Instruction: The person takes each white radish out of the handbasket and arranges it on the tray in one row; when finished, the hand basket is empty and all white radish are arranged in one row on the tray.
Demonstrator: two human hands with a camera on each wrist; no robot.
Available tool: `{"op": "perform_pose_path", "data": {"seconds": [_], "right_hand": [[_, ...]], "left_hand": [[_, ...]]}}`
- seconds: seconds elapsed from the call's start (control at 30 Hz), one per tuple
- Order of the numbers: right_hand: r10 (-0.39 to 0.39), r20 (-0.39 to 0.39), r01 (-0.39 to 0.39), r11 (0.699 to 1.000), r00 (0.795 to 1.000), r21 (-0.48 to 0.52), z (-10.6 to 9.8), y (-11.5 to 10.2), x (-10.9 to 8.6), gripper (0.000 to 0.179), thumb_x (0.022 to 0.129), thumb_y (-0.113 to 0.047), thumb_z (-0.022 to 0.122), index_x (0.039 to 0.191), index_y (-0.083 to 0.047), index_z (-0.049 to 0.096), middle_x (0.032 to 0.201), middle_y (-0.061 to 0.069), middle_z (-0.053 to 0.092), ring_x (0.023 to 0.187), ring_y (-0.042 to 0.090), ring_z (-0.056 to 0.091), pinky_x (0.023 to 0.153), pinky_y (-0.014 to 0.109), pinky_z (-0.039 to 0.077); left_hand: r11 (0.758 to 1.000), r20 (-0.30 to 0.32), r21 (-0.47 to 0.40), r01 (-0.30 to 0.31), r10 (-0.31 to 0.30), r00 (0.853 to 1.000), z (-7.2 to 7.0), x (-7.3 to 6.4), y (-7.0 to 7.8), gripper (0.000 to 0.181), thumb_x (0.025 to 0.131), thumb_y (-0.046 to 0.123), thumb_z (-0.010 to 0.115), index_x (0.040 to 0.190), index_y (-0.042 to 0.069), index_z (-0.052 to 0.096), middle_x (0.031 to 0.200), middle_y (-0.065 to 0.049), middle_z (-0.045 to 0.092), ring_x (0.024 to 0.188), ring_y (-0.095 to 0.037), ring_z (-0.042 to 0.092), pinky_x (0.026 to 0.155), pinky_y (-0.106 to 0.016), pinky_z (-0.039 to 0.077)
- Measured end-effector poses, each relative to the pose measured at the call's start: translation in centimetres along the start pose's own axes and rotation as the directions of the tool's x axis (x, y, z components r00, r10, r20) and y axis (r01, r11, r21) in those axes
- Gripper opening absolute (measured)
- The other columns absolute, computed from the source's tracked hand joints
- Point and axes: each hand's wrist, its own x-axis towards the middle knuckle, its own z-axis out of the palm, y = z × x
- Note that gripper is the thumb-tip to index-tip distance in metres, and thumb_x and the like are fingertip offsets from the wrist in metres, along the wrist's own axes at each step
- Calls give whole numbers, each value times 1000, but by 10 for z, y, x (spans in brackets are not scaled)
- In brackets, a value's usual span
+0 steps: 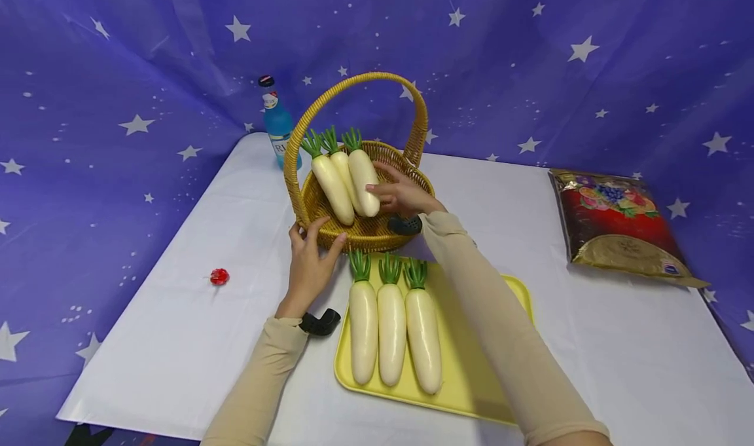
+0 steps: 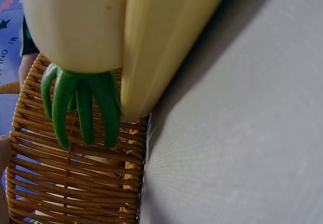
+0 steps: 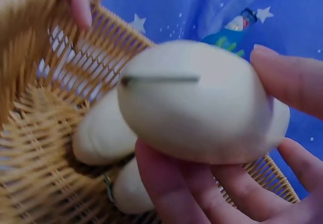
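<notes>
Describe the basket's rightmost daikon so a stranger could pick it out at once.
Find the yellow-brown wicker basket with the tall arched handle. Inside, three green-topped white daikons lie close together. In the head view, it is the rightmost daikon, the only one gripped by the right hand.

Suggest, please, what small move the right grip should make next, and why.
I would probably settle the held daikon into the wicker basket: the right grip has thumb and fingers around it, two other daikons already lie inside, and the left grip holds the basket's rim.
</notes>
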Motion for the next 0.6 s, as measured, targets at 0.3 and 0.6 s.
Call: {"op": "perform_pose_path", "data": {"seconds": [0.3, 0.6], "right_hand": [[-69, 131, 48, 987, 989, 155, 11, -1, -26, 58, 94, -7, 44, 142, -33, 23, 137, 20, 37, 89, 19, 64, 75, 33, 51], [-164, 195, 120, 968, 967, 219, 11, 13, -101, 63, 93, -14, 49, 144, -32, 17, 131, 11, 41, 103, 18, 58, 83, 35, 48]], "left_hand": [[1000, 2, 6, 17, -17, 1000, -3, 1, -2, 54, 85, 54, 52, 130, 27, 41, 140, -28, 13, 124, -45, 31, 89, -57, 37], [1000, 6, -12, 11, -11, 1000, 1, 0, -1, 55, 85, 54, 52, 130, 25, 42, 140, -28, 14, 124, -45, 32, 90, -58, 37]]}}
